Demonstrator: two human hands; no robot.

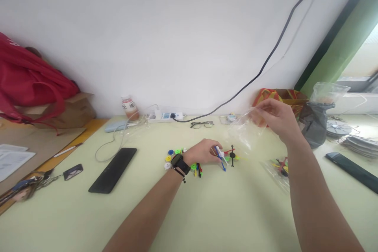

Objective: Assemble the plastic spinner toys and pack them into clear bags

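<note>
My left hand (204, 151), with a black watch on its wrist, is closed low over the table. Its thumb and fingers pinch around blue and white plastic arrow spinners (221, 154). Just to their right is a black arrow spinner (232, 155), with red and green ones partly behind. Raised at the right, my right hand (274, 116) pinches the edge of a clear plastic bag (245, 128), which hangs toward the spinners. Under my left wrist lie several small coloured discs (168, 158) and more arrow spinners (200, 170), partly covered.
Another clear bag of coloured spinners (282, 167) lies beside my right forearm. Glasses (202, 124) and a power strip (165, 116) sit along the wall. At left are a black flat slab (113, 170), a jar (130, 107) and a white cable (113, 141).
</note>
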